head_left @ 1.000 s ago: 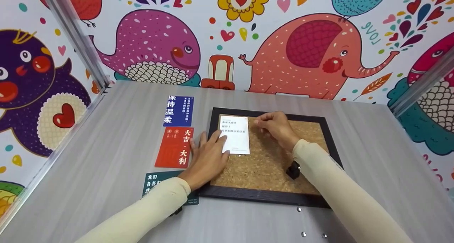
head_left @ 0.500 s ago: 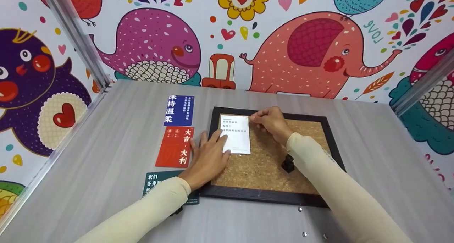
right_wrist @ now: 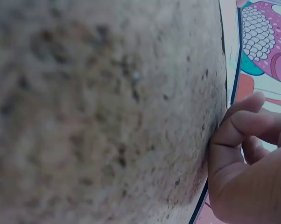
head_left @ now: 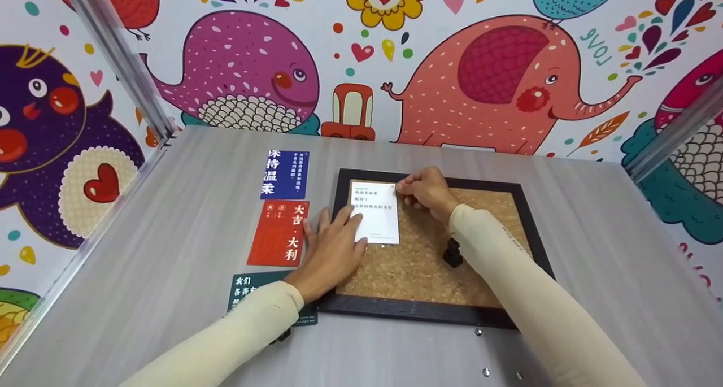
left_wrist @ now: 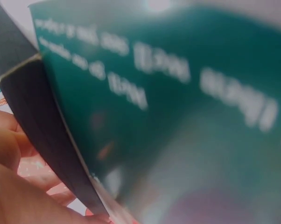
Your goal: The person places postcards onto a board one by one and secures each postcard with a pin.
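Observation:
A white card [head_left: 375, 223] with printed lines lies upright on the cork board [head_left: 429, 279], near its upper left corner. My left hand [head_left: 330, 251] rests with spread fingers across the board's left frame and presses the card's left side. At the card's top right corner, my right hand [head_left: 429, 192] has thumb and forefinger pinched together on a tiny thing, apparently a thumbtack, mostly hidden by the fingertips. In the right wrist view the curled fingers [right_wrist: 234, 135] touch the board's surface. The left wrist view shows the left fingers [left_wrist: 33, 177] beside the dark frame.
Left of the board lie a blue card [head_left: 287, 175], a red card [head_left: 277, 234] and a green card [head_left: 305, 313] partly under the left forearm. Silver thumbtacks [head_left: 486, 372] lie on the grey table [head_left: 141, 262] below the board. Cartoon-printed walls [head_left: 350, 53] stand behind.
My right hand has moved left and slightly up, from over the bare cork to the white card's top right corner. My left hand has stayed on the card.

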{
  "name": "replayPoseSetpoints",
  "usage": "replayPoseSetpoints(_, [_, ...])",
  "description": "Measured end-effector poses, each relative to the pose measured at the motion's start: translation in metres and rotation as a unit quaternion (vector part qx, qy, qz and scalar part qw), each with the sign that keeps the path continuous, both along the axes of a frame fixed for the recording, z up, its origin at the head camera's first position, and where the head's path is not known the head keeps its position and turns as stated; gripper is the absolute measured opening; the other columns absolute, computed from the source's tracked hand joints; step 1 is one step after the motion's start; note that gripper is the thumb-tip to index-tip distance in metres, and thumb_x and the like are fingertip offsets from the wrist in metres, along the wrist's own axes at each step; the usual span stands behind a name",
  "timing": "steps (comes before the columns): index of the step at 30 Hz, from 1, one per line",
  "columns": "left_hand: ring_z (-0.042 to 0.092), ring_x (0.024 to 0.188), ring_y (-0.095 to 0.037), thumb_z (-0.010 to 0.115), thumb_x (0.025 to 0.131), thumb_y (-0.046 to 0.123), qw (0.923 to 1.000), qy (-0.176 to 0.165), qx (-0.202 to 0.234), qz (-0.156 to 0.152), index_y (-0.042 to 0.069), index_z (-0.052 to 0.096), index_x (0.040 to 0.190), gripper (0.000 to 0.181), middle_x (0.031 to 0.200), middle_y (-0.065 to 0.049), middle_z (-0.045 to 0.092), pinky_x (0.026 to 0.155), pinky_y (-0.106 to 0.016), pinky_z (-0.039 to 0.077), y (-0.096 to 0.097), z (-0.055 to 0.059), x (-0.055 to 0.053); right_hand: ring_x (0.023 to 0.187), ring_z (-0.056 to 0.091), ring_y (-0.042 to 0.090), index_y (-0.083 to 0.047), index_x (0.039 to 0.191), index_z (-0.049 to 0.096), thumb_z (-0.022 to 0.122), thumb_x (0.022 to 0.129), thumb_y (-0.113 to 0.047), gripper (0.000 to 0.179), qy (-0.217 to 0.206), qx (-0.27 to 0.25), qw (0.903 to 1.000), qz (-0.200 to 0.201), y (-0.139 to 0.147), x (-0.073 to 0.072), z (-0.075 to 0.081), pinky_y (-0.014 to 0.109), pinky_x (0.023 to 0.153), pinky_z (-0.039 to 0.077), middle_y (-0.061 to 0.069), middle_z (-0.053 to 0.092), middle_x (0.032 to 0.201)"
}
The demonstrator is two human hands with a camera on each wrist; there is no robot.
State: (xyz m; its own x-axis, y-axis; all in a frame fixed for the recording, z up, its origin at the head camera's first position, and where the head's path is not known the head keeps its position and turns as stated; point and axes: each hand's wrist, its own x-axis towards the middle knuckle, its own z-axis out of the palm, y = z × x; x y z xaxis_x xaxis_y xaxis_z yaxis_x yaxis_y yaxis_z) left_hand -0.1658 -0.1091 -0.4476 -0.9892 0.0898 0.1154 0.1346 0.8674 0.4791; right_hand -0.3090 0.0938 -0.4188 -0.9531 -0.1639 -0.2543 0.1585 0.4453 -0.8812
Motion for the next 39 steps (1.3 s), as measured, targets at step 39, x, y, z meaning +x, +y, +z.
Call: replayPoseSetpoints(39, [0.033,0.155,-0.057,0.071,0.108,0.027,1.0000,0.002,-0.008,-0.002,0.007,0.064,0.154,0.051,0.167,-0.014,0.050,0.118,-0.090,0.015,0.000,-0.002,-0.001,0.057,0.051,0.009,-0.008,0.081,0.071,0.080,0.100,-0.016,0.023,-0.072,-0.030,0.9969,-0.015,-0.005,-0.020,-0.001,0.024,0.053,0.041,-0.002,0.057,0.063])
